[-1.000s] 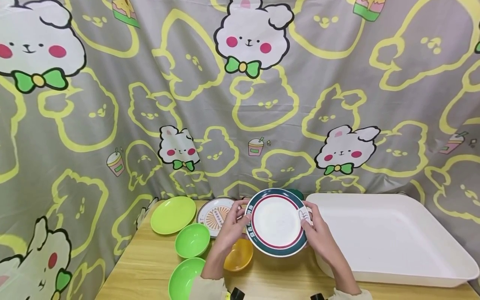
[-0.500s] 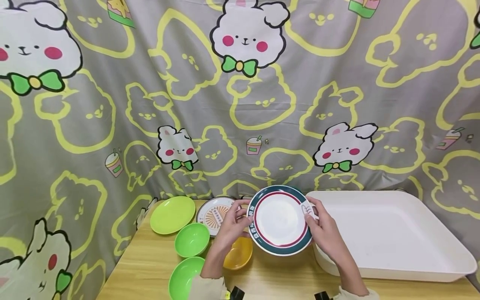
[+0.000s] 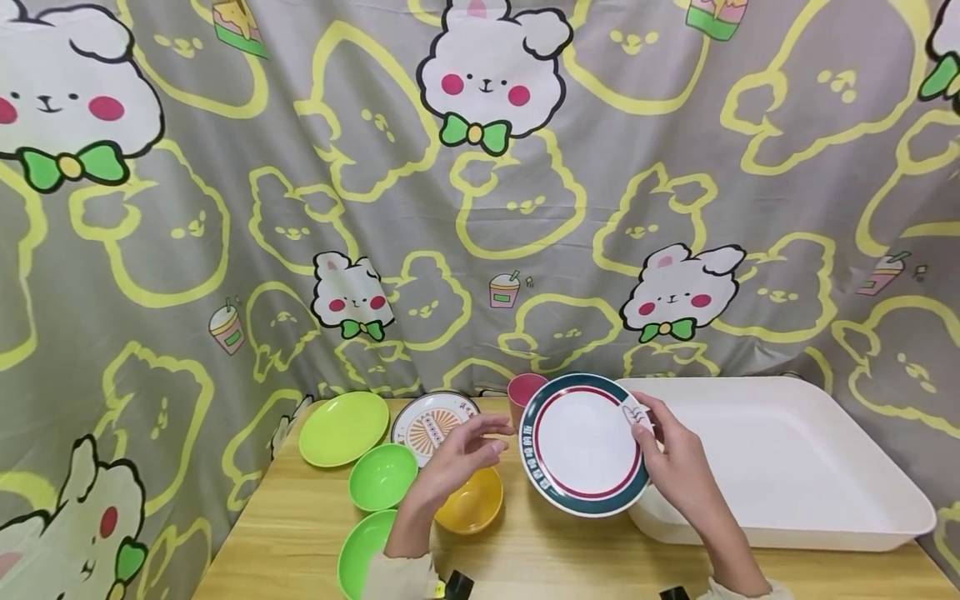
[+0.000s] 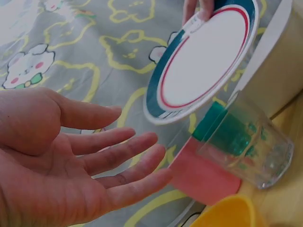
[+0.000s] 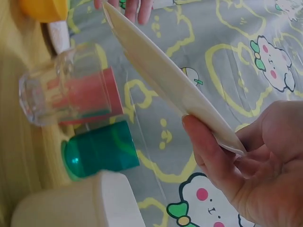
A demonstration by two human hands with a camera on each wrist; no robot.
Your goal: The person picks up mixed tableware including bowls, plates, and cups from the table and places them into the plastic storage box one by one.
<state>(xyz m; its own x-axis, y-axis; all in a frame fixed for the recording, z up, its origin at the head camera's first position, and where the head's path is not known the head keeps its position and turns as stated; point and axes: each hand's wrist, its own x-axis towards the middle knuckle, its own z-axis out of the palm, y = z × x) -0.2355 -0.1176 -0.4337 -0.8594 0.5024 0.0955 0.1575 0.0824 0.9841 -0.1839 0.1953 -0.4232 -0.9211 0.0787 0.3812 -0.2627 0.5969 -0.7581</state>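
Head view showed the right hand [image 3: 678, 467] alone holding the white plate with the teal and red rim [image 3: 585, 446], thumb pinched over its right edge and fingers behind, the plate tilted up off the worktop [image 3: 300, 533] and overlapping the near-left corner of the big white tray [image 3: 787, 467]. The left hand [image 3: 461, 454] hung just beside the plate's left edge with fingers loosely spread, gripping nothing. By my reckoning the plate was lifted and on its way across, but not yet set down; the tray looked bare inside, so most of the work was left. Still on the worktop sat the lime plate [image 3: 343, 427], the patterned plate [image 3: 431, 423], two green bowls [image 3: 383, 477] and the yellow bowl [image 3: 471, 500] under the left hand. Behind the plate stood a pink cup [image 3: 523, 393]; the wrist views showed it inside a clear glass [image 4: 246, 142], with a green cup [image 5: 102, 149] close by near the tray's corner. Room to the right was wide open over the tray; the tray's raised rim was the one edge to clear, and the cups crowded the back. The rabbit-print cloth [image 3: 480, 208] closed off the rear and left.
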